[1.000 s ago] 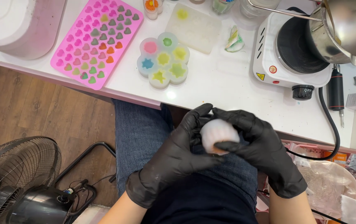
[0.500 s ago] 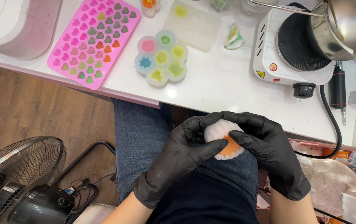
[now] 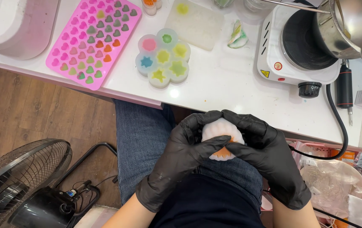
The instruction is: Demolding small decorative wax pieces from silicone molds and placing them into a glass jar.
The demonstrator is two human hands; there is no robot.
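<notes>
Both my hands wear black gloves and meet over my lap, below the table's front edge. My left hand (image 3: 180, 162) and my right hand (image 3: 269, 158) are wrapped around a small white silicone mould (image 3: 220, 128). An orange piece (image 3: 223, 152) shows at the mould's lower side, between my thumbs. On the white table (image 3: 227, 84) lie a pink tray mould (image 3: 92, 40) with several small coloured hearts and a flower-shaped white mould (image 3: 163, 57) with coloured stars.
A white hot plate (image 3: 297, 48) with a black knob stands at the right, a steel pot (image 3: 354, 25) over it. Its black cable (image 3: 341, 126) loops off the table edge. A black floor fan (image 3: 18, 181) stands lower left. A white container (image 3: 12, 23) sits top left.
My hands have squeezed and turned the white mould. The orange piece, hidden a second ago, now shows at its lower side.
</notes>
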